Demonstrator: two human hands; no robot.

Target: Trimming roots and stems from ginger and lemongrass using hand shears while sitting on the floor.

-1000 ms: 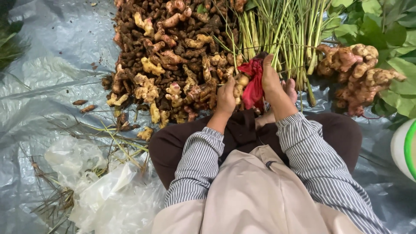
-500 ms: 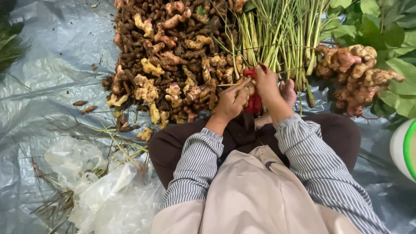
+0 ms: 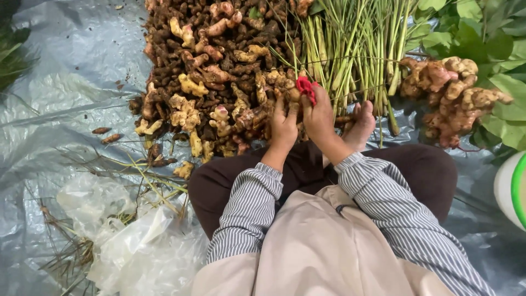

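Note:
My right hand [image 3: 322, 116] pinches a small red cloth [image 3: 304, 86] at its fingertips, at the near edge of a big pile of ginger roots [image 3: 213, 77]. My left hand [image 3: 284, 125] lies right beside it, its fingers stretched onto a pale root next to the cloth. I cannot tell whether it grips anything. A bundle of green lemongrass stalks [image 3: 356, 49] lies just right of the hands. Both sleeves are grey-striped.
A knobbly pink-brown root cluster [image 3: 455, 93] sits at the right, by green leaves [image 3: 493, 33]. A bare foot [image 3: 360, 125] rests beside my right hand. Crumpled clear plastic bags [image 3: 126, 235] and dry stalks lie at lower left on the grey sheet [image 3: 66, 66]. A white tub [image 3: 509, 186] stands at the right edge.
Both hands have closed in on each other and moved up to the pile's edge. The red cloth, earlier spread between them, is now bunched at the right fingertips.

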